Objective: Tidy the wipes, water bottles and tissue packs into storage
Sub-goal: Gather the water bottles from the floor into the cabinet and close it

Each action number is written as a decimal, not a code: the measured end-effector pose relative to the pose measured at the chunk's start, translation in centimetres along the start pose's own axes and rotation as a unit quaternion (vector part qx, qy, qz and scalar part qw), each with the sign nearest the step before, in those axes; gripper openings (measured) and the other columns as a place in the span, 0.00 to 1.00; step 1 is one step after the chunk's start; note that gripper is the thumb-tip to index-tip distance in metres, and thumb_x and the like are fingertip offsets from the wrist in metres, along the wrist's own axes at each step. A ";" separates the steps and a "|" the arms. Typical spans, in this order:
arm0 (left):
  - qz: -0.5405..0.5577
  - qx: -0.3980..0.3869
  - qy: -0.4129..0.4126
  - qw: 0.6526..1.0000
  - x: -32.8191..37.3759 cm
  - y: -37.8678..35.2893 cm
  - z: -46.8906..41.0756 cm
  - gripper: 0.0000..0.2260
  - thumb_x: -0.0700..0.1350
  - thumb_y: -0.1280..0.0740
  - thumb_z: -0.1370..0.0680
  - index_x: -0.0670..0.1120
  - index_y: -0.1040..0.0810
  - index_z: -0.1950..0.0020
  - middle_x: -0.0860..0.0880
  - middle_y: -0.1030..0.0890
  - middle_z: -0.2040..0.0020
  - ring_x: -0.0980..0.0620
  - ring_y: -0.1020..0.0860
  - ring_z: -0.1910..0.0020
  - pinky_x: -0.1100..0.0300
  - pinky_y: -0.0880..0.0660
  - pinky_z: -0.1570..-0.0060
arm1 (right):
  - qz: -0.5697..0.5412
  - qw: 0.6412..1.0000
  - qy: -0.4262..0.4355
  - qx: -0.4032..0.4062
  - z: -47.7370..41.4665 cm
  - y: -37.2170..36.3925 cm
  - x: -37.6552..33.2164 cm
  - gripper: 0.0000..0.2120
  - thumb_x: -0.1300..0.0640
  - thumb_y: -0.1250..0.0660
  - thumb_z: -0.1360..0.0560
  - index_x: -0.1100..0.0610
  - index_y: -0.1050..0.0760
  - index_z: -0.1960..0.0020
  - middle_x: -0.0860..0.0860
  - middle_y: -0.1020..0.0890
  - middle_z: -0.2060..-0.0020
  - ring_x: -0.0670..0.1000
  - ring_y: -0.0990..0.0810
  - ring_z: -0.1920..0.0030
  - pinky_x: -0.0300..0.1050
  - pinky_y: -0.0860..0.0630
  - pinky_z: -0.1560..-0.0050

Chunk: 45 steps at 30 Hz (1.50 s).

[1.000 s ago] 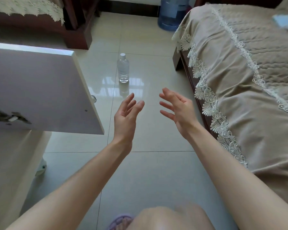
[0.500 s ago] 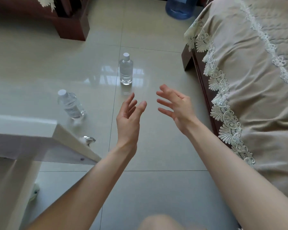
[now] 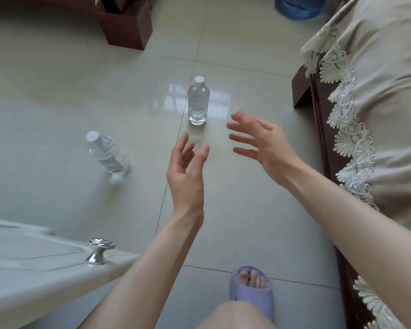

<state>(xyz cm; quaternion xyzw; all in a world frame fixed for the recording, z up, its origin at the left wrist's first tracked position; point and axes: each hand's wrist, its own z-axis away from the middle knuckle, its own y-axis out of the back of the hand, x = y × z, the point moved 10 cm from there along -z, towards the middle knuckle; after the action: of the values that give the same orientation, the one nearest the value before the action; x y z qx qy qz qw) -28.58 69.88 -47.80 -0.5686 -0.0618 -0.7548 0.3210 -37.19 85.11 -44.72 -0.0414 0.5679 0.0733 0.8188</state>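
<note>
Glossy pale tiled floor (image 3: 247, 222) fills the room and mirrors window light around the upright water bottle (image 3: 198, 103), which stands on a grout line with its white cap on. Right of that bottle runs a bed (image 3: 377, 115) under a beige cover edged with cream lace, on a dark wooden frame. Near and left of the bottle, a white cabinet door (image 3: 33, 269) juts in. Far left beyond the bottle sits a dark wooden furniture base (image 3: 126, 27); beyond it to the right, a blue water jug (image 3: 299, 7).

Just this side of the bottle both hands hover above the floor. The left hand (image 3: 188, 176) is palm inward with straight fingers, holding nothing. The right hand (image 3: 263, 143) has its fingers spread wide, also holding nothing, nearer the bottle but apart from it.

A lilac slipper (image 3: 252, 290) lies well nearer. A second water bottle (image 3: 107, 153) stands left of the first and looks tilted. A silver knob (image 3: 99, 251) sits on the door.
</note>
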 end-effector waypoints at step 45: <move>0.164 0.473 -0.040 0.865 -8.7 18.7 -13.7 0.26 0.54 0.31 0.23 0.52 0.33 0.27 0.52 0.29 0.29 0.55 0.29 0.33 0.62 0.36 0.42 | 0.122 0.915 -0.063 -0.380 -16.1 -29.1 13.9 0.24 0.41 0.31 0.27 0.47 0.26 0.33 0.41 0.22 0.40 0.50 0.26 0.38 0.51 0.25 0.42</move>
<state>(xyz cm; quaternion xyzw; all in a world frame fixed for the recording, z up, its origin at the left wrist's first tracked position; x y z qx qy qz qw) -28.09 52.47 -65.40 -0.3803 -0.3299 -0.5486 0.6675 -42.39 55.06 -63.84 -0.2750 0.4451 0.3854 0.7601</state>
